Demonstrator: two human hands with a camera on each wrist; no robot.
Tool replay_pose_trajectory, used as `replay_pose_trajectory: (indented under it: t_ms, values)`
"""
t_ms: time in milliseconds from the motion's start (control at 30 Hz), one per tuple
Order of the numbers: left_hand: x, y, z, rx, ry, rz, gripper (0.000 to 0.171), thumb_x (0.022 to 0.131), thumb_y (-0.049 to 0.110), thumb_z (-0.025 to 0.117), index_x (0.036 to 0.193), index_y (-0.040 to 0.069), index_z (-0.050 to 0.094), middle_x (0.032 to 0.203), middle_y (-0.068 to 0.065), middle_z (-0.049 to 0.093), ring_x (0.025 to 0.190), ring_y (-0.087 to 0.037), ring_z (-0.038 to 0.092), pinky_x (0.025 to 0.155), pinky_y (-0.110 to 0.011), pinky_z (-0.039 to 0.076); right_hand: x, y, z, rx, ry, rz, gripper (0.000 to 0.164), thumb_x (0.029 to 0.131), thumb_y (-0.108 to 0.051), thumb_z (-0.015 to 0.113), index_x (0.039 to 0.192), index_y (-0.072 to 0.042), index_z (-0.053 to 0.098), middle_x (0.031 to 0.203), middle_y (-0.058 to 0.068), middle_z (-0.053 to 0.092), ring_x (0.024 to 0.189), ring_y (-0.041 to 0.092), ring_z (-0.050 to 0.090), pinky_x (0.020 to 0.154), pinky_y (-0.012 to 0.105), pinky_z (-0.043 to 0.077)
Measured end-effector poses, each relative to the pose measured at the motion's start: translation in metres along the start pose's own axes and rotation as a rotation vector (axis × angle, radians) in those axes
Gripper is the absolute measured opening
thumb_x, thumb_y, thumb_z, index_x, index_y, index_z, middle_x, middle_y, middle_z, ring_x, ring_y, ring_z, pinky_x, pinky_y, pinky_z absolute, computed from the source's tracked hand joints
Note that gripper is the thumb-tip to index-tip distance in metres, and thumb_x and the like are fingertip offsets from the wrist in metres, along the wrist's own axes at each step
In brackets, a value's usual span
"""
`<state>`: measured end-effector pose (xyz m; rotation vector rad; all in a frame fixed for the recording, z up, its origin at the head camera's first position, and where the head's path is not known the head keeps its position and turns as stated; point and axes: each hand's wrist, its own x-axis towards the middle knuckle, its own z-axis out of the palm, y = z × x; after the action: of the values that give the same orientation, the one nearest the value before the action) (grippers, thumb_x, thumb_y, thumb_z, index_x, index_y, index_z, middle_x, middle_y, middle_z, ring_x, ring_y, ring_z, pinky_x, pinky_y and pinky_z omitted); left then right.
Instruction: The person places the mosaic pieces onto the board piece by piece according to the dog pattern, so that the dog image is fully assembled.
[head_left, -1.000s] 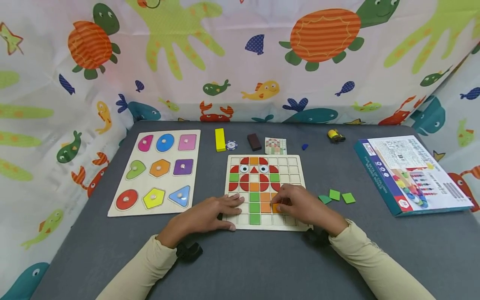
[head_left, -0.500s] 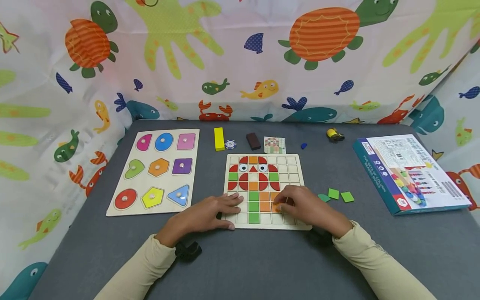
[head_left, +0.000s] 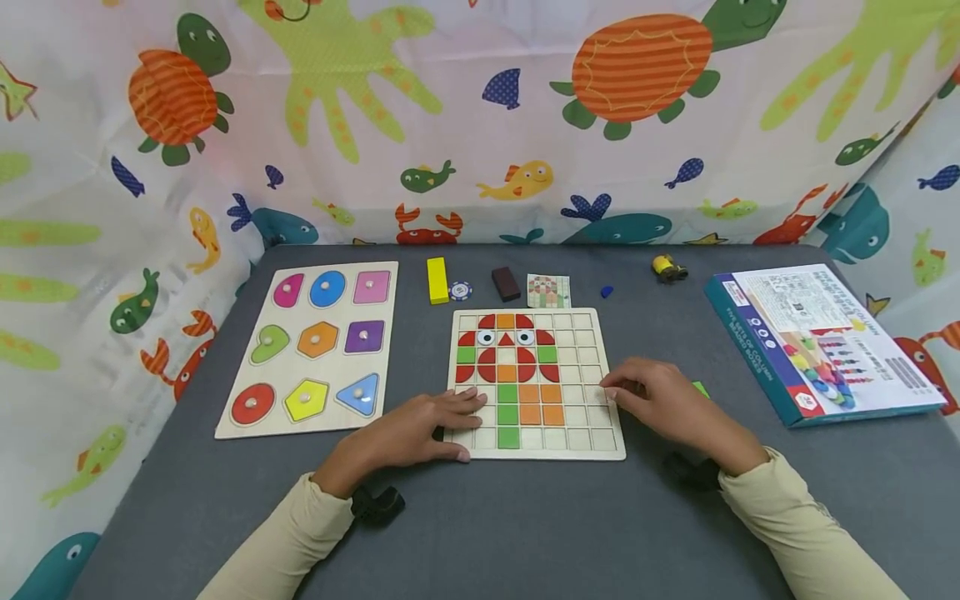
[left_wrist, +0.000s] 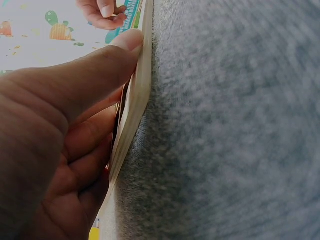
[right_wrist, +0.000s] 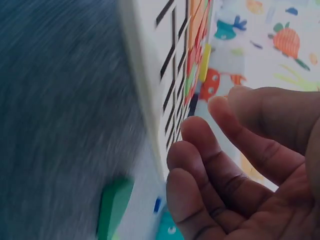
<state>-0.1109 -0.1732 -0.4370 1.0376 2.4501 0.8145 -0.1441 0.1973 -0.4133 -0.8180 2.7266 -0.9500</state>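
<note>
A wooden grid board (head_left: 601, 440) lies on the grey table, with red, orange and green pieces forming a pattern that has two eyes. My left hand (head_left: 423, 429) rests on the board's left edge, fingers extended over it and thumb along the near edge, as the left wrist view also shows. Past the board's right edge hovers my right hand (head_left: 667, 404), its fingers loosely bent and holding nothing in the right wrist view. An orange square tile (head_left: 552, 414) sits in the lower grid. A green tile (head_left: 701, 389) peeks out behind the right hand; a green piece (right_wrist: 115, 205) shows in the right wrist view.
To the left lies a peg-shape puzzle board (head_left: 320, 417). A box (head_left: 825, 342) is at the right. Along the back are a yellow block (head_left: 437, 280), a poker chip (head_left: 461, 291), a dark brown block (head_left: 506, 284), a pattern card (head_left: 548, 292) and a yellow-black toy (head_left: 667, 268).
My right hand has let go of the orange square tile, now flat in the grid, and moved right, off the board, covering most of the loose green pieces. My left hand stays put.
</note>
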Motion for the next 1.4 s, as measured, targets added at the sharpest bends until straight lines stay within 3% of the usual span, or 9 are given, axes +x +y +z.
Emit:
replay_pose_trajectory:
  t_ms: [233,467,733,967,1233,1400]
  values:
    - [0.001,0.002,0.002,-0.01,0.001,-0.009,0.056,0.088,0.03,0.074,0.137,0.01,0.057,0.151,0.001,0.039,0.143,-0.016,0.025,0.111,-0.043,0.028,-0.014,0.013,-0.022,-0.053,0.051,0.055,0.018,0.092,-0.008,0.067,0.109,-0.005,0.072,0.1,0.003,0.066,0.082,0.015,0.057,0.068,0.033,0.049]
    - [0.0,0.001,-0.001,-0.018,-0.009,-0.02,0.056,0.088,0.03,0.074,0.138,0.011,0.056,0.151,0.002,0.038,0.143,-0.015,0.024,0.112,-0.041,0.028,-0.014,0.023,-0.028,-0.045,-0.02,0.069,0.025,0.09,-0.005,0.068,0.115,0.0,0.069,0.106,0.01,0.066,0.085,0.018,0.057,0.071,0.04,0.051]
    - [0.001,0.0,-0.002,-0.028,-0.008,-0.006,0.055,0.088,0.03,0.073,0.137,0.011,0.057,0.151,0.002,0.039,0.143,-0.014,0.025,0.112,-0.041,0.028,-0.016,0.03,-0.021,-0.173,-0.056,0.053,0.03,0.086,-0.002,0.071,0.116,0.001,0.069,0.111,0.018,0.064,0.105,0.039,0.055,0.087,0.06,0.042]
    - [0.0,0.0,-0.002,-0.032,-0.012,-0.011,0.056,0.088,0.03,0.074,0.138,0.01,0.056,0.152,0.001,0.038,0.143,-0.014,0.025,0.112,-0.041,0.027,-0.013,0.031,-0.017,-0.172,-0.051,0.022,0.023,0.086,-0.002,0.071,0.109,0.0,0.072,0.102,0.011,0.066,0.097,0.033,0.059,0.084,0.056,0.045]
    - [0.0,-0.001,-0.001,-0.02,-0.01,-0.015,0.056,0.088,0.031,0.073,0.138,0.011,0.056,0.151,0.001,0.039,0.143,-0.015,0.025,0.112,-0.042,0.028,-0.01,0.031,-0.015,-0.105,-0.038,0.066,0.013,0.085,-0.004,0.073,0.098,-0.006,0.071,0.086,-0.002,0.063,0.073,0.012,0.054,0.063,0.034,0.047]
    - [0.0,-0.002,0.0,-0.019,-0.01,-0.017,0.056,0.089,0.032,0.073,0.138,0.012,0.056,0.152,0.002,0.038,0.143,-0.014,0.024,0.112,-0.042,0.028,-0.007,0.027,-0.014,-0.073,-0.018,0.068,0.008,0.087,-0.004,0.071,0.093,-0.008,0.07,0.08,-0.005,0.062,0.07,0.01,0.054,0.06,0.031,0.046]
